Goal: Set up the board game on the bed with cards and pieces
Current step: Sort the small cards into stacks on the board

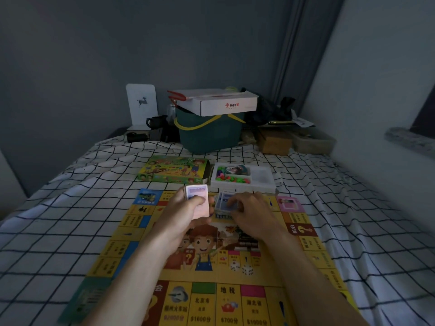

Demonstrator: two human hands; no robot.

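L hand (pixel 186 216) grips pink-backed card deck (pixel 197 201) upright; R hand (pixel 249 216) pinches blue cards (pixel 224 203) over yellow board (pixel 211 274).

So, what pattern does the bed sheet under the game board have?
The bed sheet is white with a thin black grid of squares, seen in the head view.

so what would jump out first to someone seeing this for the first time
Probably the bright yellow game board spread over the checked bedsheet, with two forearms reaching across it. Over its far half the left hand grips a deck of cards while the right hand sits on a fanned pile of cards. Behind, a green bucket carries a white box.
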